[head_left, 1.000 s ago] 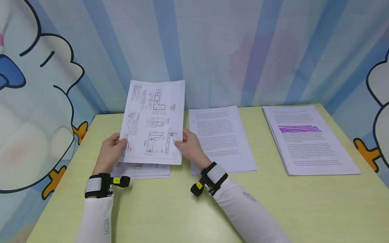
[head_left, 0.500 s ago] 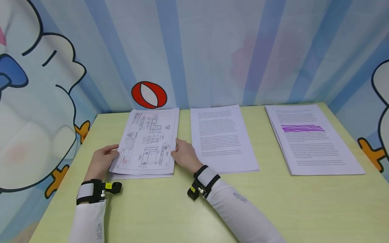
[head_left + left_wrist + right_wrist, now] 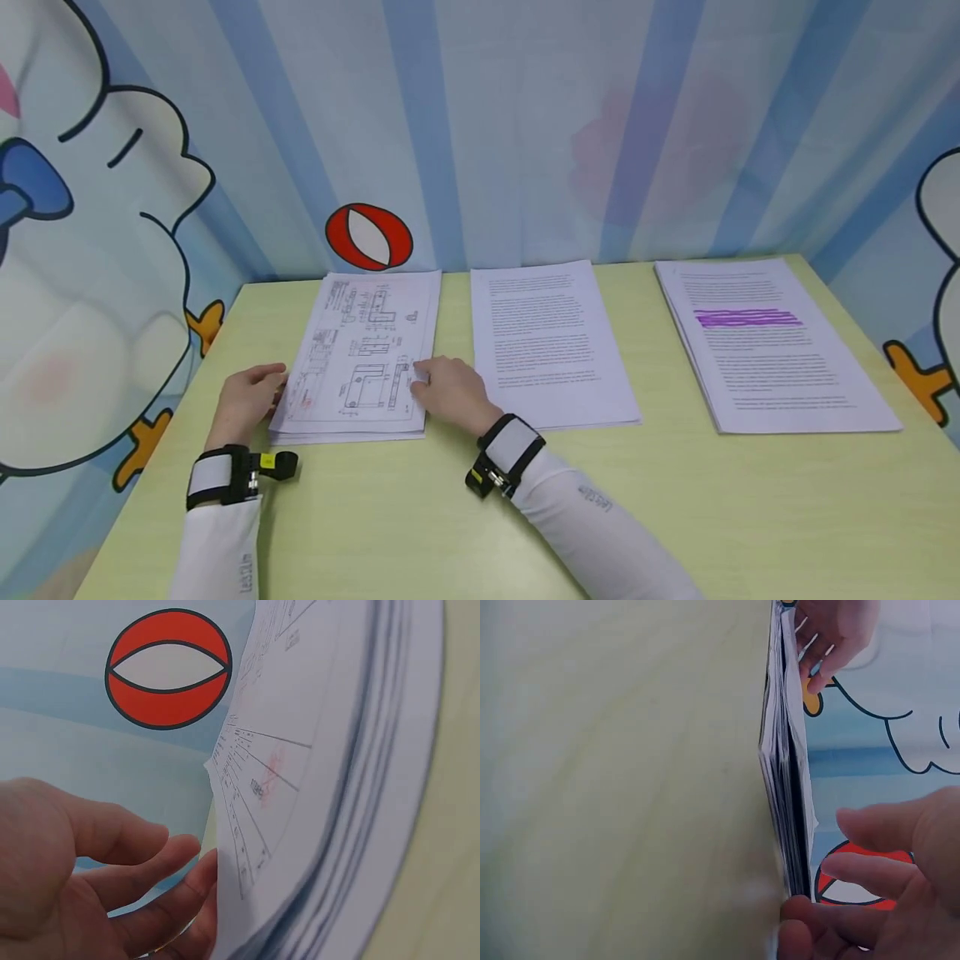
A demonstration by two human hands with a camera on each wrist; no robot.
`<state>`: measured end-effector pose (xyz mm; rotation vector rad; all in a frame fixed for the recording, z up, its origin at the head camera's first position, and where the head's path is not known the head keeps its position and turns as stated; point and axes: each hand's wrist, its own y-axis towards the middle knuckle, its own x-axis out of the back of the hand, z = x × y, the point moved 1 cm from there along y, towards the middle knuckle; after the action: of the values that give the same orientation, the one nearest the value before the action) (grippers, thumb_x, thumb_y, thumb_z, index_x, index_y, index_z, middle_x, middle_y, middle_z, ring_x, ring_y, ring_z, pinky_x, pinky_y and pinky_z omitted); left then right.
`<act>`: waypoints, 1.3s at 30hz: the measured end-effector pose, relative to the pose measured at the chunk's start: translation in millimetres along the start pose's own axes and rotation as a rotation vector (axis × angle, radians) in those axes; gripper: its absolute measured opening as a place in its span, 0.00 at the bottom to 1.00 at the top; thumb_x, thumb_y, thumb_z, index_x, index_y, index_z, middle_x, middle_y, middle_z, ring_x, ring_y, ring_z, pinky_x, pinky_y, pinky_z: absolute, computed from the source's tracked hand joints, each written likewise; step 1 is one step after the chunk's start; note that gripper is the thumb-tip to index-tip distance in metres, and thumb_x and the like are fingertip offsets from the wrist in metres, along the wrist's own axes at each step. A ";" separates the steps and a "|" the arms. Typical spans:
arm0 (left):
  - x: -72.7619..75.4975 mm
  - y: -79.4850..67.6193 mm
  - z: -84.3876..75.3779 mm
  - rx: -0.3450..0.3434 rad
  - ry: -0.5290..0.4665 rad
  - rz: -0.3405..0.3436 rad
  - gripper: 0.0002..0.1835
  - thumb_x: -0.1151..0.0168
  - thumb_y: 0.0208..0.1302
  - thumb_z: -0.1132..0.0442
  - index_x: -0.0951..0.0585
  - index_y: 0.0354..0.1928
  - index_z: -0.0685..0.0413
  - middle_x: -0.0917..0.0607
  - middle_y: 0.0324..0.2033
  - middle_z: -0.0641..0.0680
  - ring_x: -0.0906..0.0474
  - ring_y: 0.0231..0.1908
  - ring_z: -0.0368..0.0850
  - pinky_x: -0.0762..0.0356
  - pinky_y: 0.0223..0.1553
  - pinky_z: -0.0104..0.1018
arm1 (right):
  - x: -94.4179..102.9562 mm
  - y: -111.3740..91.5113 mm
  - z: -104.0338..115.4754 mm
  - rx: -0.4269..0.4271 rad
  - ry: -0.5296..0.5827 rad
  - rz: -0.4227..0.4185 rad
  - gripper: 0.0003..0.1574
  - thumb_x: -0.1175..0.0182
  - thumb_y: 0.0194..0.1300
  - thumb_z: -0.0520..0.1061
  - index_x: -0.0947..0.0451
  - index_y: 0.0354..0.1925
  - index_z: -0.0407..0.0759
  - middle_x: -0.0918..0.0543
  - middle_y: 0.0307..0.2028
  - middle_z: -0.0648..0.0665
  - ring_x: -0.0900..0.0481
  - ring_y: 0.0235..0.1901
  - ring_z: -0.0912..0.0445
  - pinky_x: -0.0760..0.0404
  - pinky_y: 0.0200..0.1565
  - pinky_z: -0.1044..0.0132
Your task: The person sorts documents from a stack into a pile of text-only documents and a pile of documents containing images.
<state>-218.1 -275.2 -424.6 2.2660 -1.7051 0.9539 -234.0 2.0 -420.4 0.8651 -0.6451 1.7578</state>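
A stack of printed technical drawings (image 3: 363,342) lies on the left part of the table, with a small red mark on its top sheet. At its left edge is my left hand (image 3: 243,404), its fingertips touching the paper's side. My right hand (image 3: 453,392) rests at the right edge of the same stack. The left wrist view shows the left thumb (image 3: 120,832) apart from the sheets (image 3: 300,765), which bulge a little at the near corner. From the right wrist, the lower fingers (image 3: 802,937) meet the sheet edges (image 3: 791,817) while the thumb stays off.
Right of my right hand lies a stack of text pages (image 3: 547,342). A thicker stack (image 3: 772,367) with purple marker lines sits at the far right. A striped cartoon-print curtain (image 3: 517,125) hangs behind the pale green table (image 3: 405,517).
The drawings held up in both hands have come down onto the stack on the table. My hands have let go of them and now lie loosely at its two sides.
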 end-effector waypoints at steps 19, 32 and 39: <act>-14.7 -8.1 -30.0 -0.144 0.053 -0.126 0.36 0.59 0.64 0.35 0.30 0.65 0.50 0.26 0.61 0.62 0.28 0.54 0.59 0.24 0.37 0.52 | 24.7 -13.8 -5.3 0.037 0.130 0.029 0.28 0.46 0.64 0.53 0.26 0.59 0.45 0.19 0.53 0.39 0.27 0.24 0.56 0.33 0.23 0.68; -92.5 -43.1 -116.5 -0.421 -0.111 0.023 0.25 0.54 0.68 0.45 0.26 0.61 0.48 0.19 0.52 0.56 0.22 0.46 0.54 0.20 0.45 0.51 | 101.5 -35.0 -59.7 0.177 0.182 -0.250 0.21 0.47 0.67 0.49 0.23 0.55 0.43 0.16 0.48 0.41 0.19 0.41 0.50 0.20 0.36 0.57; -125.5 -57.6 -145.2 -0.509 -0.225 0.117 0.21 0.50 0.69 0.55 0.26 0.60 0.52 0.19 0.54 0.57 0.21 0.47 0.52 0.21 0.48 0.47 | 143.9 -48.1 -103.3 0.157 0.071 -0.364 0.25 0.46 0.66 0.50 0.26 0.59 0.40 0.20 0.55 0.38 0.20 0.47 0.45 0.21 0.42 0.50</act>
<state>-242.3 -84.8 -367.0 2.0024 -1.9141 0.2340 -245.2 176.8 -365.6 0.9562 -0.2833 1.5130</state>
